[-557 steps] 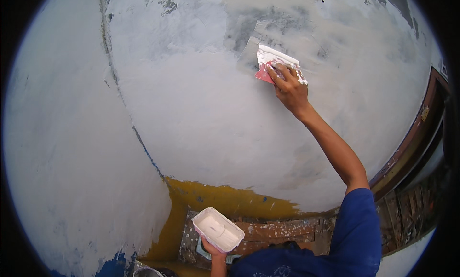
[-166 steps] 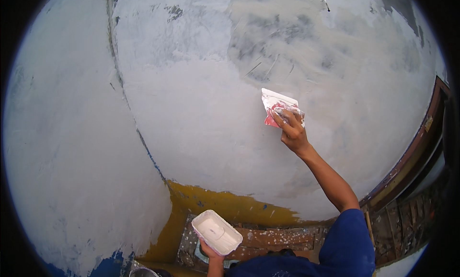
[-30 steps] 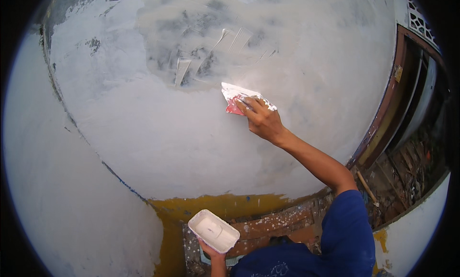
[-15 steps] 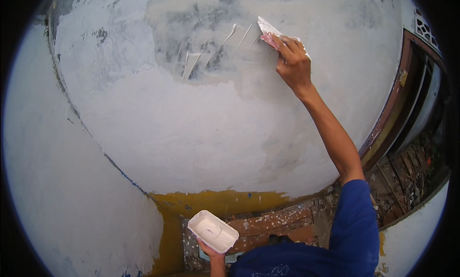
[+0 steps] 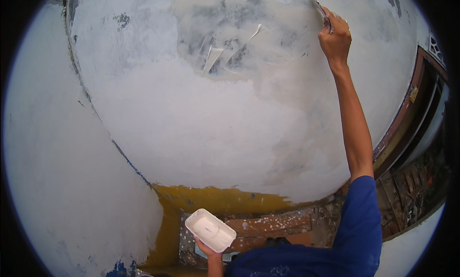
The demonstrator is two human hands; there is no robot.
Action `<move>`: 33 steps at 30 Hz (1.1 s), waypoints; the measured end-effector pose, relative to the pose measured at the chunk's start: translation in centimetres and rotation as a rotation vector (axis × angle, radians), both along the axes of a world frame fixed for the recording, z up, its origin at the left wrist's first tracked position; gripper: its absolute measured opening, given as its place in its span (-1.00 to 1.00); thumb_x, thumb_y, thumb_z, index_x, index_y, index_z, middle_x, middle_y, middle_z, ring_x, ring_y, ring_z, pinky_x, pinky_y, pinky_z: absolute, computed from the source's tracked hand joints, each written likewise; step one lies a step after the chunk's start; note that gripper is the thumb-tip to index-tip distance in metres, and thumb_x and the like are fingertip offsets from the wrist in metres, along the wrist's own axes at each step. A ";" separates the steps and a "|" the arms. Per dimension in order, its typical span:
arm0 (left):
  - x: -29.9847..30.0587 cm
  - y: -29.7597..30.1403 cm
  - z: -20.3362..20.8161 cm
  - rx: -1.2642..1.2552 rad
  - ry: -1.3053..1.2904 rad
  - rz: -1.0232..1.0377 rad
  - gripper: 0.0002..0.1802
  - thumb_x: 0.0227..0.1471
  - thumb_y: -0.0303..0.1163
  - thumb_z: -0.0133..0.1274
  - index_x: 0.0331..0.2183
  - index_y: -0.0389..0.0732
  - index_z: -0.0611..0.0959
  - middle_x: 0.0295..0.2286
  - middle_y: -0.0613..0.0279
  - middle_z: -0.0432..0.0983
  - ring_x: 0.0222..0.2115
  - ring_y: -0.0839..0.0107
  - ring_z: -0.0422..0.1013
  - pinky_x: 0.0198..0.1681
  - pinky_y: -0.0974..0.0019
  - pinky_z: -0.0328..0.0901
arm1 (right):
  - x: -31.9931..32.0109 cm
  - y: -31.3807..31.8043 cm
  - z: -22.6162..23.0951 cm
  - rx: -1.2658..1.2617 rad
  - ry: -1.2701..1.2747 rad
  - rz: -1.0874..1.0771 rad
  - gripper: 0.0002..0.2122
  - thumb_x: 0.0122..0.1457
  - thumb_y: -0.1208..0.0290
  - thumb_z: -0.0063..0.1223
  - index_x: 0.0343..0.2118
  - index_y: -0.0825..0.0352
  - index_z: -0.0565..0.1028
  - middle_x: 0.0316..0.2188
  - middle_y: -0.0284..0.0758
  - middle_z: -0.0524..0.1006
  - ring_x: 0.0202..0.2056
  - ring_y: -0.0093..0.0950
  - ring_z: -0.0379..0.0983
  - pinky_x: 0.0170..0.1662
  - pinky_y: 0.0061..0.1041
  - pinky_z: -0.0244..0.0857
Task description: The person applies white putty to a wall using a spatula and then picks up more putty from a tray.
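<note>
My right hand point(image 5: 335, 36) is stretched high up against the wall point(image 5: 201, 123), gripping a flat putty scraper point(image 5: 318, 6) whose blade presses on the plaster near the top edge. Left of it lies a patch of wet grey filler point(image 5: 230, 42) with raised ridges. Low down, my left hand point(image 5: 207, 248) holds a small white rectangular tray point(image 5: 210, 230) with white putty in it, level and away from the wall. My right sleeve point(image 5: 359, 219) is blue.
The white wall meets a second wall point(image 5: 52, 171) in a corner at left. A yellow-painted band point(image 5: 211, 200) runs along the base. A paint-spattered wooden plank point(image 5: 273, 225) lies below. A brown door frame point(image 5: 407, 119) stands at right.
My right hand has swept the scraper up and to the right across the wall, from the middle to near the top. The tray in my left hand has stayed put.
</note>
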State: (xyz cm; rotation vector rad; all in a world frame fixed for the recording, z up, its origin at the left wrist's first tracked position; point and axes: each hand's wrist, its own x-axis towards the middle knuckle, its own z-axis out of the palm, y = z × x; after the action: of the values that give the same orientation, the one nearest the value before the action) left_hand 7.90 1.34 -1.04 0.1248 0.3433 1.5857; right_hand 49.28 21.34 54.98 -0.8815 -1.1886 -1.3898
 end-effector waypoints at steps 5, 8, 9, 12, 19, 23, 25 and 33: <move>0.0 0.7 0.0 0.014 -0.063 -0.010 -0.21 0.13 0.25 -0.26 0.24 -0.01 0.24 0.15 0.11 0.28 0.07 -0.06 0.32 0.10 -0.28 0.24 | -6.5 1.5 -5.3 -0.158 -0.061 0.087 -0.56 -0.11 0.70 0.03 -0.10 0.23 0.55 -0.20 -0.31 0.55 -0.17 -0.25 0.47 -0.21 -0.35 0.45; 0.0 0.9 0.4 0.010 -0.046 -0.038 -0.21 0.13 0.26 -0.25 0.24 -0.01 0.24 0.15 0.12 0.28 0.07 -0.07 0.32 0.10 -0.28 0.24 | -13.2 3.0 -12.7 -0.362 -0.252 0.171 -0.56 -0.15 0.72 0.03 -0.12 0.25 0.54 -0.23 -0.33 0.54 -0.21 -0.25 0.49 -0.25 -0.37 0.47; 0.0 1.1 0.4 0.015 -0.042 -0.045 -0.21 0.13 0.26 -0.25 0.24 -0.01 0.24 0.15 0.12 0.28 0.07 -0.07 0.32 0.10 -0.28 0.24 | -14.3 2.9 -14.4 -0.427 -0.308 0.192 -0.56 -0.16 0.72 0.03 -0.13 0.25 0.54 -0.24 -0.33 0.54 -0.21 -0.25 0.49 -0.25 -0.37 0.47; -0.3 1.2 0.2 0.061 -0.001 -0.007 -0.21 0.13 0.26 -0.25 0.24 -0.01 0.25 0.14 0.12 0.29 0.07 -0.07 0.32 0.10 -0.28 0.24 | -14.9 1.9 -15.5 -0.512 -0.167 0.355 -0.58 -0.15 0.72 0.05 -0.15 0.25 0.55 -0.27 -0.32 0.56 -0.23 -0.25 0.50 -0.25 -0.36 0.46; -0.6 0.0 -0.8 -0.039 -0.042 0.045 -0.23 0.14 0.25 -0.30 0.23 -0.01 0.26 0.14 0.10 0.29 0.06 -0.04 0.33 0.08 -0.25 0.27 | -3.5 2.2 -11.5 -0.101 0.082 -0.016 -0.49 -0.17 0.70 0.07 -0.06 0.17 0.57 -0.09 -0.26 0.50 -0.10 -0.21 0.45 -0.12 -0.32 0.40; -0.4 0.3 1.3 -0.023 0.050 0.052 -0.26 0.17 0.22 -0.35 0.22 -0.02 0.27 0.12 0.11 0.31 0.05 -0.03 0.34 0.07 -0.20 0.29 | -6.2 2.7 -18.5 -0.452 -0.005 0.037 -0.40 -0.22 0.68 0.11 0.01 0.11 0.54 0.06 -0.28 0.40 0.00 -0.16 0.39 0.05 -0.29 0.35; -1.0 0.1 0.6 -0.001 0.126 0.050 -0.24 0.16 0.23 -0.31 0.23 -0.03 0.26 0.14 0.12 0.28 0.08 -0.03 0.31 0.11 -0.19 0.25 | -7.8 0.2 -19.0 -0.509 -0.017 0.098 -0.46 -0.19 0.71 0.10 -0.04 0.18 0.56 -0.04 -0.28 0.48 -0.06 -0.20 0.44 0.02 -0.31 0.36; -0.8 0.6 0.1 0.038 0.159 0.029 -0.22 0.15 0.24 -0.29 0.24 -0.04 0.23 0.17 0.13 0.24 0.12 0.00 0.28 0.16 -0.16 0.21 | 2.8 -1.7 -4.2 -0.065 0.141 0.041 -0.62 0.00 0.69 0.06 -0.09 0.24 0.59 -0.26 -0.29 0.59 -0.26 -0.33 0.51 -0.16 -0.39 0.40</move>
State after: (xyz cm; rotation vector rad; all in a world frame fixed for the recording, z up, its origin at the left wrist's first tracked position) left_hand 7.06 1.95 -0.92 0.2773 0.4408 1.6156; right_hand 52.12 19.68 50.76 -0.9791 -1.1435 -1.2408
